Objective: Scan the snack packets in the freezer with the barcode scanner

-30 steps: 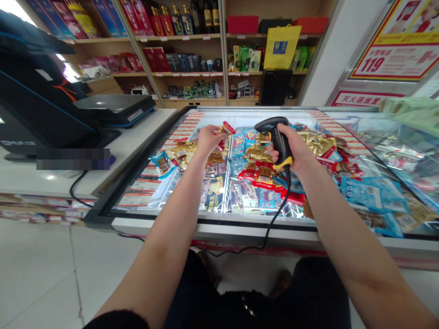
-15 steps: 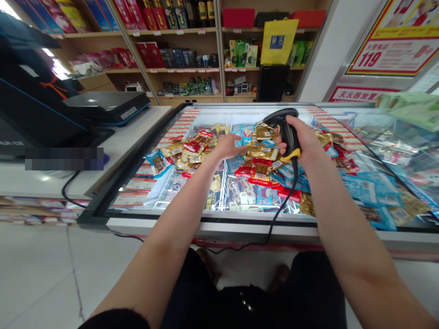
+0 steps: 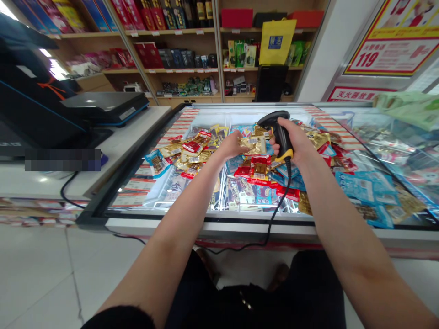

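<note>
My right hand grips a black barcode scanner with a yellow band, its muzzle pointing left. Its black cable hangs down over the freezer's front edge. My left hand holds a gold snack packet just in front of the scanner's muzzle. Both hands hover over a heap of small red, gold and blue snack packets lying on the glass lid of a chest freezer. A second cluster of gold and red packets lies to the left of my left hand.
A white counter to the left carries a black till screen and a flat black device. Wooden shelves with boxed goods and a yellow bag stand behind. More blue packets lie on the lid at right.
My left hand put down a red packet on the left pile, swung right and picked up a gold packet, now held before the scanner. The right hand kept the scanner throughout.
</note>
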